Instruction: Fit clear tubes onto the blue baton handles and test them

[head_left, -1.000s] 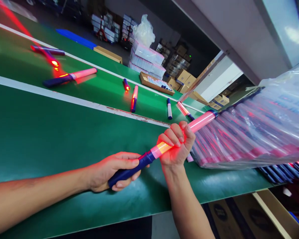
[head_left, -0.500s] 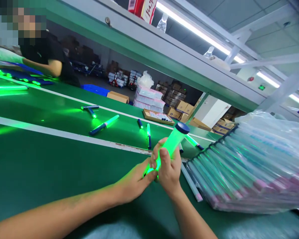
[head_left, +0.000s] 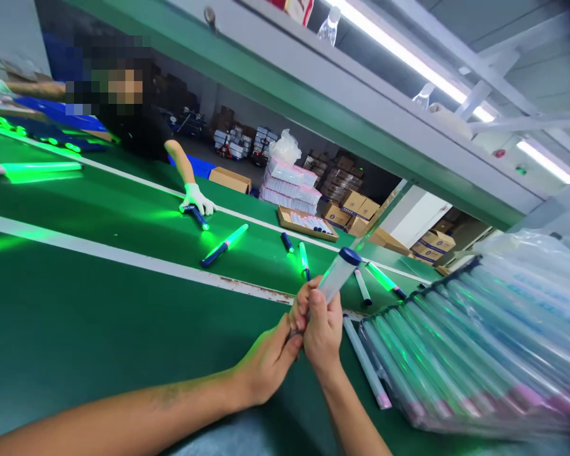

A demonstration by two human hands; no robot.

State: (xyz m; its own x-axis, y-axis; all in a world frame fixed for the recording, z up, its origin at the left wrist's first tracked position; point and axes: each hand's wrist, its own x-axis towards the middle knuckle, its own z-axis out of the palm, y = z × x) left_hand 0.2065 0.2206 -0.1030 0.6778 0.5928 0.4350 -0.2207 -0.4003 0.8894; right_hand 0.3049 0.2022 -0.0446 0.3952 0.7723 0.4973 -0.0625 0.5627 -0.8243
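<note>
Both my hands grip one light wand (head_left: 338,273), a clear tube with a blue end cap, now unlit and pointing up and away from me. My right hand (head_left: 321,328) is wrapped round the tube's lower part. My left hand (head_left: 268,359) is closed on the handle end, which my fingers hide. Just to the right lies a plastic-wrapped bundle of wands (head_left: 475,342), with one loose wand (head_left: 365,362) beside it.
Several wands glow green on the green belt (head_left: 99,297), among them one (head_left: 224,244) in the middle. Across the belt a person's white-gloved hand (head_left: 197,199) rests on a lit wand. A cardboard tray (head_left: 306,223) and stacked packs (head_left: 289,185) stand behind.
The wand in my hands glowed red, then green, and is now dark. I tilted it up and brought my hands together. The person's gloved hand reached onto the belt.
</note>
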